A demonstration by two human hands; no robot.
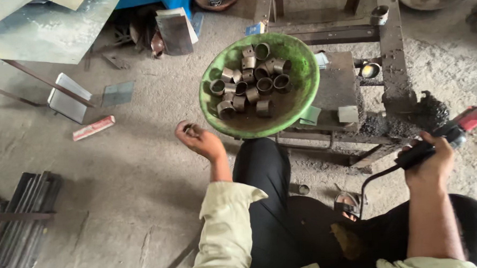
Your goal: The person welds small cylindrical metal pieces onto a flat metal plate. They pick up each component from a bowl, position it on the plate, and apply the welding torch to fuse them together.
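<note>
My left hand (198, 140) is curled around a short metal ring piece (186, 129), held just left of and below a green bowl (301, 88). The bowl holds several short metal tube pieces (249, 80). My right hand (431, 160) grips the black handle of a red and black power tool (455, 129) at the right, its black cord (374, 181) hanging down toward my lap. My dark trouser leg stretches toward the bowl.
A rusty metal frame (390, 52) with a flat block (339, 84) stands behind the bowl. A bundle of dark metal bars (22, 218) lies at the left. Metal sheets (68, 98), a red and white packet (93, 127) and scraps lie on the dusty concrete floor.
</note>
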